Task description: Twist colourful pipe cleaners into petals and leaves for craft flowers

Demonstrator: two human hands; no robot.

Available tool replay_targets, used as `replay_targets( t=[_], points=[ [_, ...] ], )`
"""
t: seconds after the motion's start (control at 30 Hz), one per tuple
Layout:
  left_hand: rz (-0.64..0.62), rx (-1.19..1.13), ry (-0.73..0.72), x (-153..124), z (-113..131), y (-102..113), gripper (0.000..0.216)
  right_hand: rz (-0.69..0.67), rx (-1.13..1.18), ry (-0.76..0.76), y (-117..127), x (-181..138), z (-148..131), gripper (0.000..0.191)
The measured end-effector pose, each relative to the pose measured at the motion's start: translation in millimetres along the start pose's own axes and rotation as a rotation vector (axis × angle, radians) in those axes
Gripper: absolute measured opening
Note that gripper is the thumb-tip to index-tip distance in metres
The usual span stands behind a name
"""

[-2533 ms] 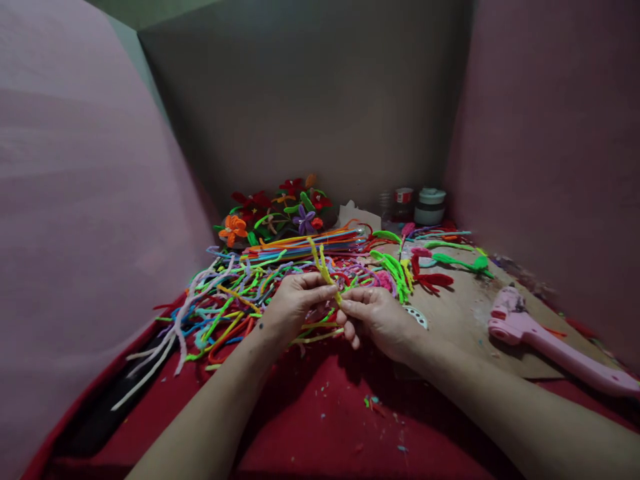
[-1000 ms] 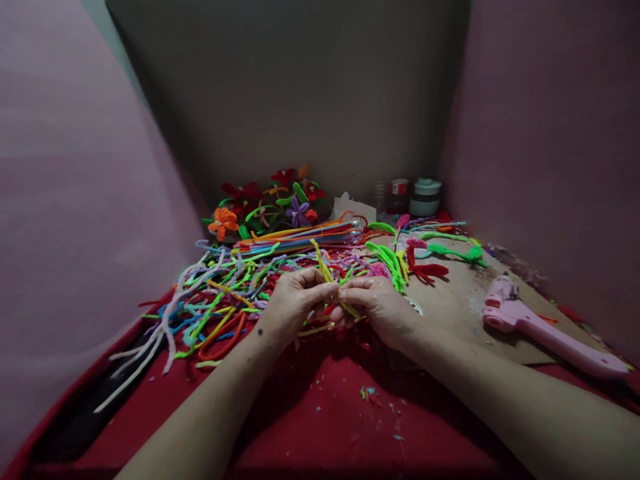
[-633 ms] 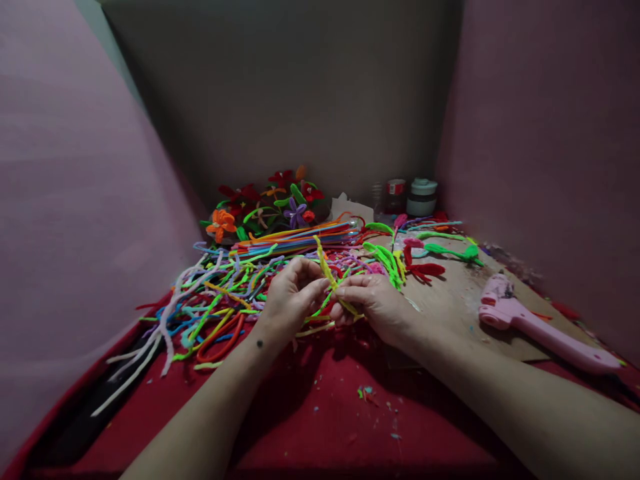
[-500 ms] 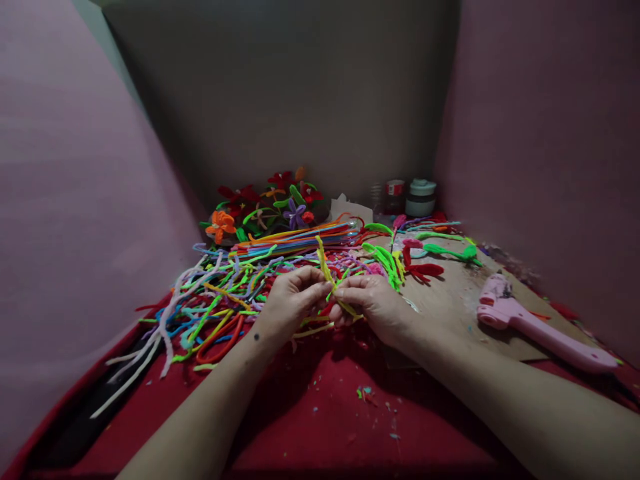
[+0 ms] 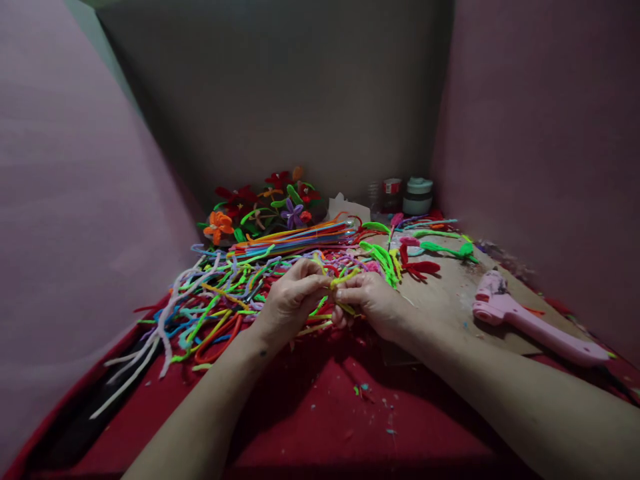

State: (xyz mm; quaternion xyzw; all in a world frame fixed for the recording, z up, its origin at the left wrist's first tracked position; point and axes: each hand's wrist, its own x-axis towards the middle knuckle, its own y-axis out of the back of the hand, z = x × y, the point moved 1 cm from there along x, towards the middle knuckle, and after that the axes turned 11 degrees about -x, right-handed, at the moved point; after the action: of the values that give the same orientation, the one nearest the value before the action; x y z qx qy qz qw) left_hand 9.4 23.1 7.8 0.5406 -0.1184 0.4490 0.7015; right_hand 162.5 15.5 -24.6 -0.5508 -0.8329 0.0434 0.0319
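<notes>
A yellow pipe cleaner (image 5: 347,276) is pinched between both hands above the near edge of a loose heap of coloured pipe cleaners (image 5: 220,320). My left hand (image 5: 296,293) is closed on it from the left, thumb and fingertips together. From the right, my right hand (image 5: 367,297) grips it with thumb and forefinger, the other fingers curled under. The fingertips of the two hands nearly meet. One yellow end sticks out to the upper right over the right hand; part of the piece is hidden by the fingers.
A pink glue gun (image 5: 530,323) lies on a brown board (image 5: 445,300) at right. Red pipe-cleaner petals (image 5: 417,265) and green leaves (image 5: 383,260) lie beside it. Behind are a bundle of pipe cleaners (image 5: 295,239), finished flowers (image 5: 260,207) and a lidded jar (image 5: 418,196). Scraps dot the red cloth (image 5: 320,427).
The yellow end that stood upright between my hands is now bent over toward the right. My left hand has turned slightly, and the view has shifted a little.
</notes>
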Motion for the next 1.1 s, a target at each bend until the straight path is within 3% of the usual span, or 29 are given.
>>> replay_targets(
  t=[0.17, 0.27, 0.4, 0.47, 0.57, 0.63, 0.7, 0.8, 0.9, 1.0, 1.1],
  points=[
    [-0.138, 0.307, -0.207, 4, 9, 10, 0.015, -0.114, -0.057, -0.038, 2, -5, -9, 0.009],
    [-0.266, 0.354, -0.199, 5, 15, 14, 0.015, -0.151, -0.147, -0.017, 2, -9, -17, 0.012],
    [-0.343, 0.349, -0.094, 4, 19, 13, 0.019, -0.143, -0.275, -0.004, 2, -10, -21, 0.016],
    [-0.334, 0.252, 0.039, 4, 20, 12, 0.017, -0.115, -0.372, 0.004, 1, -9, -19, 0.017],
    [-0.26, -0.044, 0.445, 3, 18, 10, 0.013, 0.002, -0.616, 0.125, -4, -10, -13, 0.02],
    [-0.183, -0.322, 0.767, 1, 14, 8, 0.011, 0.146, -0.88, 0.331, -8, -14, -11, 0.019],
    [-0.105, -0.637, 0.999, -1, 10, 5, 0.012, 0.269, -1.137, 0.562, -12, -20, -10, 0.017],
    [-0.092, -1.092, 1.136, -2, 7, 1, 0.018, 0.355, -1.315, 0.778, -15, -28, -10, 0.018],
    [-0.078, -1.23, 1.129, -1, 7, 2, 0.02, 0.367, -1.163, 0.74, -14, -29, -14, 0.018],
    [0.01, -1.068, 0.994, 1, 11, 8, 0.015, 0.292, -0.77, 0.513, -11, -25, -18, 0.016],
    [0.063, -0.827, 0.761, 4, 18, 16, 0.017, 0.197, -0.427, 0.298, -11, -22, -22, 0.017]
  ],
)
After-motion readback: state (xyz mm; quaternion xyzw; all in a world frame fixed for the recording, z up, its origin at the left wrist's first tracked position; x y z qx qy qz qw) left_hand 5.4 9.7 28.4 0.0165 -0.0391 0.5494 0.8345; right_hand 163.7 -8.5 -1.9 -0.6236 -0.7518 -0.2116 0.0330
